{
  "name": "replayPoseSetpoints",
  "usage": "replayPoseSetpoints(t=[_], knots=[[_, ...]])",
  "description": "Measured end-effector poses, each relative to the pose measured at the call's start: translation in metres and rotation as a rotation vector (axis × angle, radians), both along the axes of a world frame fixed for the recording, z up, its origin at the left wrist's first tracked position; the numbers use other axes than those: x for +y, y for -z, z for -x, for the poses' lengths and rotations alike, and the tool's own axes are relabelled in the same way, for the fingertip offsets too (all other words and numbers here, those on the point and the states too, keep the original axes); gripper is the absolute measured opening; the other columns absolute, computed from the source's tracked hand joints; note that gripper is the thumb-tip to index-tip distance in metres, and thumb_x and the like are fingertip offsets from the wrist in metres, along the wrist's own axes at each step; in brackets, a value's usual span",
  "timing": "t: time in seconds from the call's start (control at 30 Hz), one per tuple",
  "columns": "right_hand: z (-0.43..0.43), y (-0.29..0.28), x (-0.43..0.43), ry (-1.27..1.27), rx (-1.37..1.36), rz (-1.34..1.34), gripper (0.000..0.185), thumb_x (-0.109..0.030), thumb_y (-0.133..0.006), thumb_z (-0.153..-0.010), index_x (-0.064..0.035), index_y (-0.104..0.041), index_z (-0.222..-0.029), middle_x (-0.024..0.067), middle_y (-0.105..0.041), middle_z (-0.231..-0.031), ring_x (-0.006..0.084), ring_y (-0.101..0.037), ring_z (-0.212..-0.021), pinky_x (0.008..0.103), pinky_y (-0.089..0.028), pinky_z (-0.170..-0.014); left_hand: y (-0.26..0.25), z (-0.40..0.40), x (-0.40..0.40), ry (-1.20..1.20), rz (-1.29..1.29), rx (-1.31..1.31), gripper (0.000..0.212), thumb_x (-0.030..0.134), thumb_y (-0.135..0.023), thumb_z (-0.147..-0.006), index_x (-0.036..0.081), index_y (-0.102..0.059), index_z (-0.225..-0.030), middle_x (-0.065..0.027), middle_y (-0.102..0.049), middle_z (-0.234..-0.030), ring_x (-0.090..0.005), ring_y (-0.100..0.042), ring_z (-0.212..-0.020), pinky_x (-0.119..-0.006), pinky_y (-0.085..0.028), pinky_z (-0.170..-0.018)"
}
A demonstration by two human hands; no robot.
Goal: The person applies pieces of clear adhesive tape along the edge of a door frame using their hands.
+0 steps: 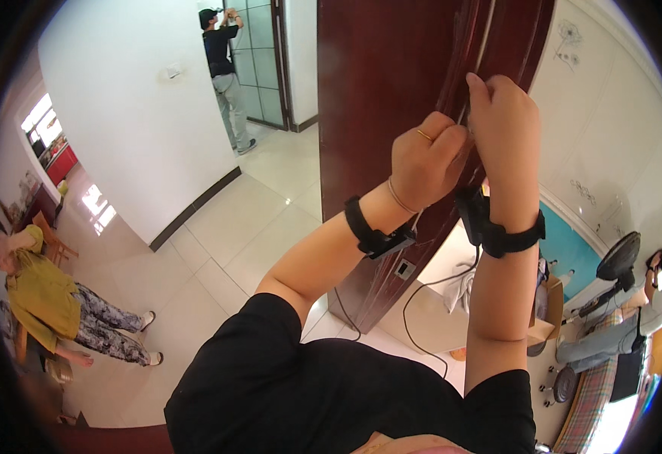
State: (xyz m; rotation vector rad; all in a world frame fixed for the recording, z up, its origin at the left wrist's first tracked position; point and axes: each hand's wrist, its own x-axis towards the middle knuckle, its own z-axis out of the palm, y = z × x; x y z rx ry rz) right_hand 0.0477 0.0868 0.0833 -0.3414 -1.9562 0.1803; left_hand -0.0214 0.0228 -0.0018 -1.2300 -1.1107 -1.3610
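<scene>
A dark red wooden door (385, 85) stands in front of me, its narrow edge turned towards me. Along that edge runs a thin pale strip (484, 40). My right hand (504, 119) is the higher one, thumb and fingers pinched at the strip. Just below and to the left, my left hand (427, 159) pinches at the same line, its fingertips close to the right hand. The fingers mostly hide what lies between them. Lower on the door edge sits a metal latch plate (403, 269).
Black straps with small devices circle both wrists; a cable (407, 306) hangs from the right one. One person (226, 74) stands at a glass-paned door, another (47, 284) at left, a third (603, 340) at right. A black fan (619, 255) and round stool (565, 385) stand at right.
</scene>
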Motion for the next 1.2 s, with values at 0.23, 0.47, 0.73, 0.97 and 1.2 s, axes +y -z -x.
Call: replayPoseSetpoints(t=[0.23, 0.47, 0.73, 0.97, 1.2], knots=[[-0.004, 0.002, 0.014, -0.198, -0.082, -0.021, 0.020, -0.021, -0.058, -0.084, -0.0012, -0.059, -0.079, 0.0209, -0.060, -0.069, 0.0396, -0.059, -0.067, 0.0443, -0.048, -0.060, 0.009, 0.003, 0.000, 0.056, -0.050, 0.049, 0.014, -0.001, -0.068, -0.073, 0.004, -0.060, -0.083, -0.0074, -0.053, -0.074, -0.0256, -0.055, -0.055, -0.032, -0.043, -0.045], [-0.017, 0.039, 0.020, -0.312, -0.260, -0.219, 0.020, -0.021, -0.060, -0.084, -0.0038, -0.054, -0.077, 0.0173, -0.058, -0.066, 0.0372, -0.057, -0.063, 0.0444, -0.045, -0.054, 0.047, -0.002, 0.007, 0.098, -0.057, 0.063, 0.016, -0.005, -0.063, -0.080, 0.001, -0.059, -0.094, -0.0090, -0.055, -0.083, -0.0166, -0.050, -0.052, -0.025, -0.040, -0.047], [-0.025, 0.048, -0.002, -0.065, -0.133, -0.099, 0.033, -0.026, -0.066, -0.083, 0.0007, -0.047, -0.089, 0.0180, -0.058, -0.064, 0.0383, -0.059, -0.064, 0.0427, -0.047, -0.053, 0.057, -0.005, -0.004, 0.138, -0.032, -0.092, 0.021, -0.006, -0.066, -0.076, 0.002, -0.061, -0.094, -0.0087, -0.056, -0.082, -0.0182, -0.055, -0.058, -0.025, -0.044, -0.050], [-0.024, 0.056, 0.002, -0.136, -0.295, -0.048, 0.015, -0.012, -0.056, -0.084, -0.0017, -0.047, -0.089, 0.0179, -0.057, -0.060, 0.0382, -0.058, -0.061, 0.0446, -0.046, -0.051, 0.063, -0.015, -0.012, 0.144, 0.025, -0.045, 0.020, -0.009, -0.065, -0.076, 0.001, -0.061, -0.092, -0.0089, -0.056, -0.085, -0.0155, -0.053, -0.058, -0.023, -0.041, -0.049], [-0.040, 0.108, 0.017, -0.274, -0.607, -0.060, 0.009, -0.011, -0.053, -0.082, -0.0029, -0.051, -0.086, 0.0171, -0.058, -0.062, 0.0364, -0.059, -0.062, 0.0449, -0.046, -0.054, 0.111, -0.037, -0.021, 0.262, 0.228, -0.226, 0.023, -0.006, -0.065, -0.072, 0.004, -0.055, -0.090, -0.0077, -0.057, -0.084, -0.0209, -0.055, -0.057, -0.030, -0.046, -0.055]])
